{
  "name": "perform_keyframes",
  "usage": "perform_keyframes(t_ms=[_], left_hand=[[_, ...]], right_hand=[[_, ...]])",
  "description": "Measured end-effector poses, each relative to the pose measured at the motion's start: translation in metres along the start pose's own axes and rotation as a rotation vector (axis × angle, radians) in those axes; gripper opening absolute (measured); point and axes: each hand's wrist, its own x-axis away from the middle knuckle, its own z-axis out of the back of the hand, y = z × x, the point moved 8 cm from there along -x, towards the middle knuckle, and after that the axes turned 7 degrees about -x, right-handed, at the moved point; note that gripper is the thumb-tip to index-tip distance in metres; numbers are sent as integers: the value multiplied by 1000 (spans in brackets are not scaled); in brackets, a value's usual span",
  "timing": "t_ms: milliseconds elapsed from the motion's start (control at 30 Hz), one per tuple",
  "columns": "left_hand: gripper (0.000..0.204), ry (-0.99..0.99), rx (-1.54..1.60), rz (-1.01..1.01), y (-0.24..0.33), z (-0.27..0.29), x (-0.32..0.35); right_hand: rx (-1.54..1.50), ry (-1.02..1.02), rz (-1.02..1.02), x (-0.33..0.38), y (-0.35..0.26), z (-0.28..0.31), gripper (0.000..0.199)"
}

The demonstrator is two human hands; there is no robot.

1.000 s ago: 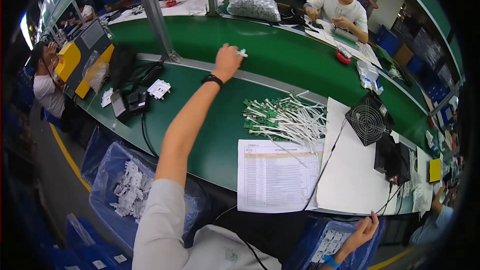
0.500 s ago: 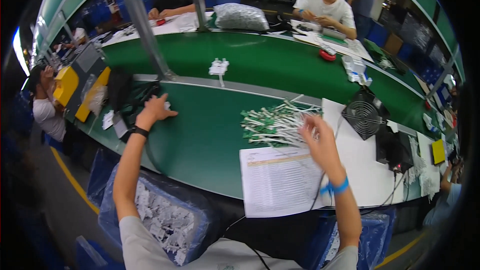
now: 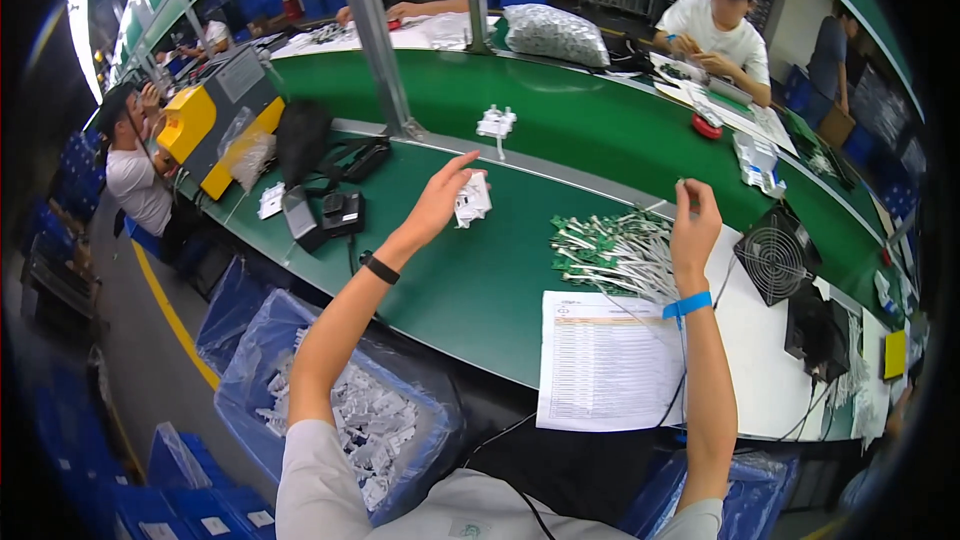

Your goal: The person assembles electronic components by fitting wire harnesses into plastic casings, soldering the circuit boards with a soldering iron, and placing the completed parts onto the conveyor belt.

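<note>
My left hand (image 3: 437, 205) is above the left-middle of the green bench, its fingers closed round a white plastic housing (image 3: 473, 200). The index finger stretches along the top edge; the thumb is hidden. To the right, my right hand (image 3: 696, 228) is raised with thumb and fingertips pinched together, and what they hold is too small to name. Just left of that hand lies a heap of white cables with small green circuit boards (image 3: 615, 248). A printed sheet (image 3: 610, 365) rests in front of the heap. Another white plastic part (image 3: 496, 124) sits on the far green belt.
Black devices and straps (image 3: 335, 210) lie at the bench's left. A fan with a wire guard (image 3: 773, 258) and a black power unit (image 3: 815, 330) stand right. Below the bench is a lined bin of white parts (image 3: 375, 420). A metal post (image 3: 375, 40) rises at the far edge. Co-workers sit opposite.
My left hand has come rightward from the black devices with a white housing now showing in it. My right hand has lifted away from the cable heap. The view has shifted left.
</note>
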Motion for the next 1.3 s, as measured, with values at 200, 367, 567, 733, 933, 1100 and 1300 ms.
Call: perform_keyframes(t_ms=[200,367,567,733,933,1100,1300], left_hand=[[55,-288,732,346,16,-93,17],[54,-501,631,434,25,-158,43],[55,-641,712,614,26,-213,55],[63,-565,794,597,45,-233,49],[34,-552,774,216,86,-267,41],[37,-357,500,-28,92,-273,38],[29,-452,209,-49,90,-255,44]], right_hand=[[-435,301,21,-6,-40,48,16],[-486,-5,-81,6,-85,38,10],[-262,-617,210,75,-145,-10,16],[-385,-468,191,85,-131,-3,15],[-544,-34,-212,68,-69,30,13],[-692,99,-194,61,-80,49,15],[-349,-206,16,47,-120,78,14]])
